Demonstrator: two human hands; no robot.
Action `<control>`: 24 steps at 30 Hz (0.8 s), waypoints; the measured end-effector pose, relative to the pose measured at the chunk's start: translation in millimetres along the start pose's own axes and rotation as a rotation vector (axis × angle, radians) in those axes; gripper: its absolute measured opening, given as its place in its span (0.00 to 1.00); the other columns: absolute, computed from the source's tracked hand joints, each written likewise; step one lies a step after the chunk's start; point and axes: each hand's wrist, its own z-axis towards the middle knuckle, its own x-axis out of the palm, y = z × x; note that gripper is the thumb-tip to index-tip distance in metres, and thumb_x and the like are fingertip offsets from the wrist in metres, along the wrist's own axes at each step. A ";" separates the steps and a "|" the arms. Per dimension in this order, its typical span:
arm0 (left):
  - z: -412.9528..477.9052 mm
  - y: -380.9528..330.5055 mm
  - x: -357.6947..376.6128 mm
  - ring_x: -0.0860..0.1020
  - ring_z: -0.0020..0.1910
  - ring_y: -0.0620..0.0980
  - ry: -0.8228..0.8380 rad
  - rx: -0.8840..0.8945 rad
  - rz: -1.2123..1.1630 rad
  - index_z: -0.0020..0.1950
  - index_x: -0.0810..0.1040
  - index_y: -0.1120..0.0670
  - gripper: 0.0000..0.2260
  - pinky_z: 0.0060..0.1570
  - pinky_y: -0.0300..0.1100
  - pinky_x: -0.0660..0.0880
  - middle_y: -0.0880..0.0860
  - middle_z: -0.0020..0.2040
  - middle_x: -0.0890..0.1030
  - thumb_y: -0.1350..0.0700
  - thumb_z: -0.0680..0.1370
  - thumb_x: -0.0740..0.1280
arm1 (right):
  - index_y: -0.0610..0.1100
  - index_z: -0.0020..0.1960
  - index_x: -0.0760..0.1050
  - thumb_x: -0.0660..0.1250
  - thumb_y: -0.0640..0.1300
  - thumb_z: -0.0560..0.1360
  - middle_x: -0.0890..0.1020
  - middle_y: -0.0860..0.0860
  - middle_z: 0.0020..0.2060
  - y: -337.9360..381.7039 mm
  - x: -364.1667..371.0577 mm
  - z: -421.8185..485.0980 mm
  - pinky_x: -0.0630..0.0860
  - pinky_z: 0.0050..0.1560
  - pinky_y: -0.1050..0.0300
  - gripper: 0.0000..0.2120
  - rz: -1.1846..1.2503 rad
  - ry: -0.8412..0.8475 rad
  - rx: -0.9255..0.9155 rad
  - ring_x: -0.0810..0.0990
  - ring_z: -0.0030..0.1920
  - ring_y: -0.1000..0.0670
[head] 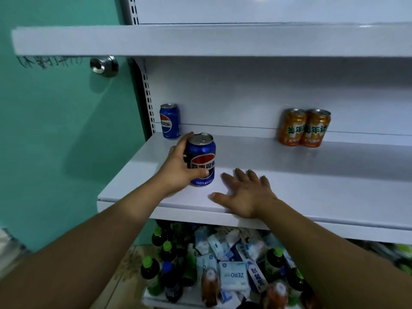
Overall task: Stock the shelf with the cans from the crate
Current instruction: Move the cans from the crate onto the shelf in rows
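A blue aluminium cola can with a red, white and blue emblem [201,159] is held upright by the left hand [178,168], whose fingers are wrapped round the can's left side and back while the thumb is pressed across the lower front. The can is seen over the left part of the white metal middle shelf [312,175], near its front edge; its base appears to meet the shelf surface, though full contact cannot be told. The right hand [245,195] is laid flat on the shelf just beside the can, palm down, with fingers straight and spread and nothing held.

A second blue cola can [169,121] is stood upright at the back left corner of the same shelf, apart from the held can. Two orange soda cans with green lettering [292,128] [315,128] are set upright against the back panel further right, touching each other.

A white upper shelf [200,40] is seen above. A teal wall panel [55,130] with a round silver metal knob [104,65] is seen on the left. Below the middle shelf, dark bottles with green caps [149,270] and pale blue and white packets [234,275] are heaped together.
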 end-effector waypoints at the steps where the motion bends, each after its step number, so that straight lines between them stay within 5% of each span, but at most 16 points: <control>1: 2.6 -0.7 -0.2 0.72 0.59 0.46 -0.001 -0.004 -0.009 0.73 0.58 0.44 0.41 0.55 0.43 0.71 0.44 0.59 0.72 0.66 0.69 0.75 | 0.58 0.78 0.45 0.44 0.77 0.71 0.46 0.49 0.79 -0.5 0.5 -0.1 0.44 0.73 0.36 0.41 0.004 -0.004 -0.001 0.43 0.77 0.42; 8: 43.9 14.7 -12.3 0.74 0.58 0.52 -0.121 -0.048 -0.067 0.66 0.64 0.50 0.31 0.62 0.58 0.72 0.48 0.57 0.75 0.69 0.69 0.73 | 0.58 0.77 0.48 0.45 0.76 0.71 0.48 0.49 0.79 -4.0 3.1 0.6 0.46 0.73 0.36 0.40 0.013 -0.031 -0.030 0.45 0.77 0.42; 16: 102.3 38.0 -16.0 0.75 0.62 0.52 -0.229 -0.019 0.032 0.68 0.68 0.51 0.27 0.62 0.46 0.70 0.52 0.63 0.77 0.64 0.72 0.71 | 0.59 0.76 0.51 0.46 0.75 0.72 0.50 0.50 0.78 -3.8 1.8 0.2 0.46 0.73 0.37 0.37 0.047 -0.057 -0.039 0.46 0.77 0.43; 24: 137.5 65.0 -17.1 0.72 0.65 0.55 -0.367 0.075 0.266 0.68 0.71 0.54 0.24 0.66 0.50 0.68 0.55 0.66 0.75 0.55 0.73 0.71 | 0.60 0.75 0.52 0.48 0.75 0.71 0.49 0.50 0.78 -3.3 0.7 -0.2 0.44 0.74 0.39 0.37 0.089 -0.039 -0.027 0.43 0.77 0.45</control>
